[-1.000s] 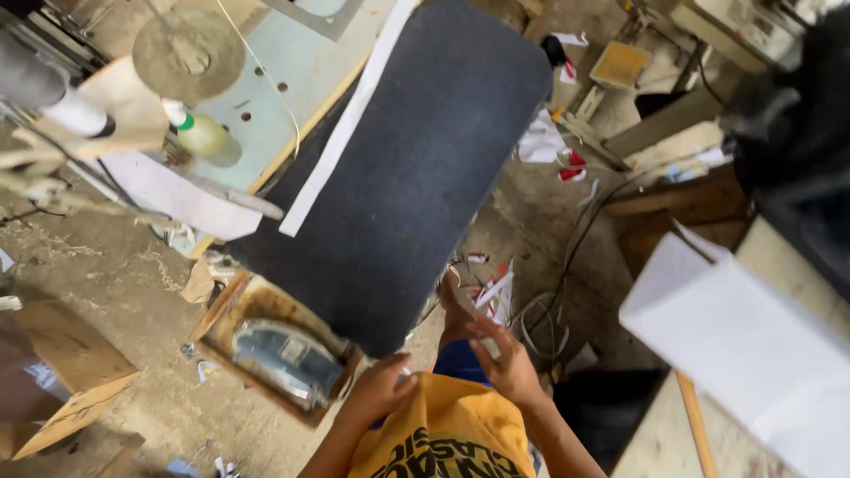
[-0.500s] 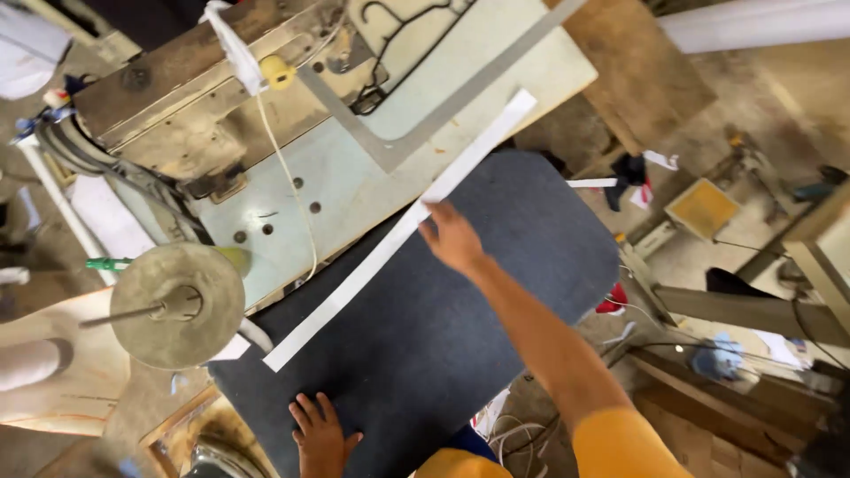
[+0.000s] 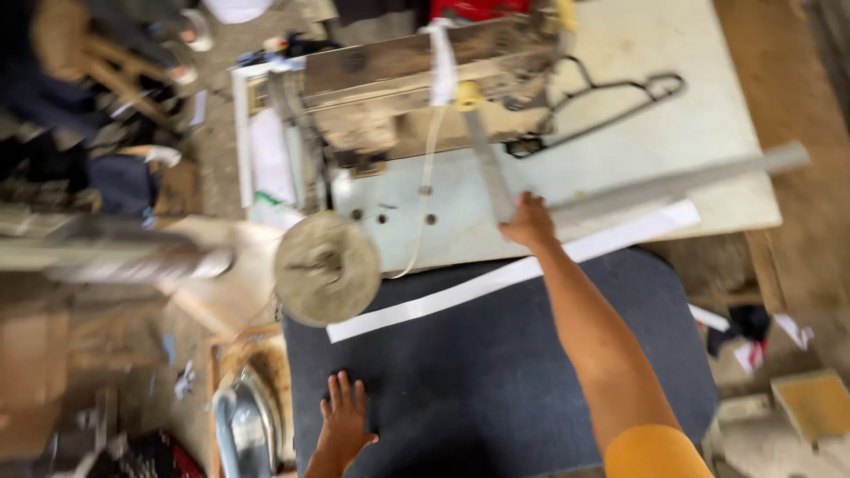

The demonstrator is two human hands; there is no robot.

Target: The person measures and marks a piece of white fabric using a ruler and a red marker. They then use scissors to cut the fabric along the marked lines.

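Reaching right hand at metal ruler, left hand flat on dark fabric

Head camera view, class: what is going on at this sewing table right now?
A person leans over a pale sewing table with a dark grey fabric sheet spread in front of it. The left hand lies flat on the fabric near its lower left edge. The right hand reaches forward to the corner of a grey L-shaped ruler; blur hides whether it grips it. A long white strip lies along the fabric's far edge, beside a sewing machine.
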